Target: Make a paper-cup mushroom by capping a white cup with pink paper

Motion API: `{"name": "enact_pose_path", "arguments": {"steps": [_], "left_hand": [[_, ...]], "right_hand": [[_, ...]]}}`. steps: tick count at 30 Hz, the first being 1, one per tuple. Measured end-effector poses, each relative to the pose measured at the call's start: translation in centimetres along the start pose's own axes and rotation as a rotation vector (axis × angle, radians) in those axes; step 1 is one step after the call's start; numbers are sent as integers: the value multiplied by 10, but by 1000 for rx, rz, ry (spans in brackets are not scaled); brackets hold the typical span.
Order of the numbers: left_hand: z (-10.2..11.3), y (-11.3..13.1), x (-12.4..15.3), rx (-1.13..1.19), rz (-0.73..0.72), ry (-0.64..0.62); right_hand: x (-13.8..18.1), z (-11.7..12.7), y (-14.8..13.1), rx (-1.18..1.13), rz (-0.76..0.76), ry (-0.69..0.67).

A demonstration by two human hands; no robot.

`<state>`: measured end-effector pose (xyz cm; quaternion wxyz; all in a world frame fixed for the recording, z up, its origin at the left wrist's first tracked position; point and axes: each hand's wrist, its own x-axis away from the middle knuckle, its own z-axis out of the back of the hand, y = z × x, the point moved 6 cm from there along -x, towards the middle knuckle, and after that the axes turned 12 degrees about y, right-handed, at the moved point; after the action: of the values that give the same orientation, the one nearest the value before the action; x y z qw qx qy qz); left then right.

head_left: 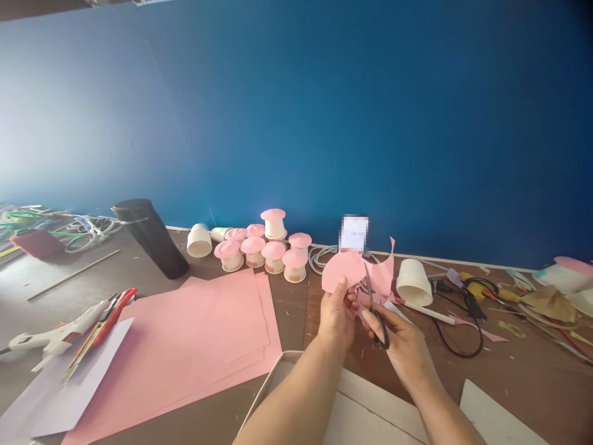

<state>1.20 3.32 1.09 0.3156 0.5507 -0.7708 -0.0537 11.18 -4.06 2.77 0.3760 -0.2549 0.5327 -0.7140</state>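
Note:
My left hand (340,309) pinches a rounded piece of pink paper (341,270) by its lower edge, thumb on top. In my right hand (398,337) is a pair of dark-handled scissors (380,327), fingers in the loops. The blades point up and lie across the paper, between the rounded part and a curved offcut strip (383,275) on the right. Just beyond the paper, a small blurred white rectangle (354,233) stands near the wall. Left of it is a group of paper cups (295,273) topped with pink paper discs.
A stack of pink sheets (194,334) covers the left front, near a glue gun (60,337), a red box cutter (111,318) and a black flask (152,238). To the right are a white cup (414,283), cables (463,352) and scraps. A blue wall (296,111) closes off the back.

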Motion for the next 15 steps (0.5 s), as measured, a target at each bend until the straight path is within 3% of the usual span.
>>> {"name": "enact_pose_path", "arguments": {"steps": [2, 5, 15], "left_hand": [[-2, -8, 4, -33, 47, -30], [2, -12, 3, -71, 79, 28], [22, -5, -13, -197, -70, 256]], "right_hand": [[2, -4, -1, -22, 11, -11], [5, -12, -2, -60, -12, -41], [10, -27, 3, -135, -90, -127]]}}
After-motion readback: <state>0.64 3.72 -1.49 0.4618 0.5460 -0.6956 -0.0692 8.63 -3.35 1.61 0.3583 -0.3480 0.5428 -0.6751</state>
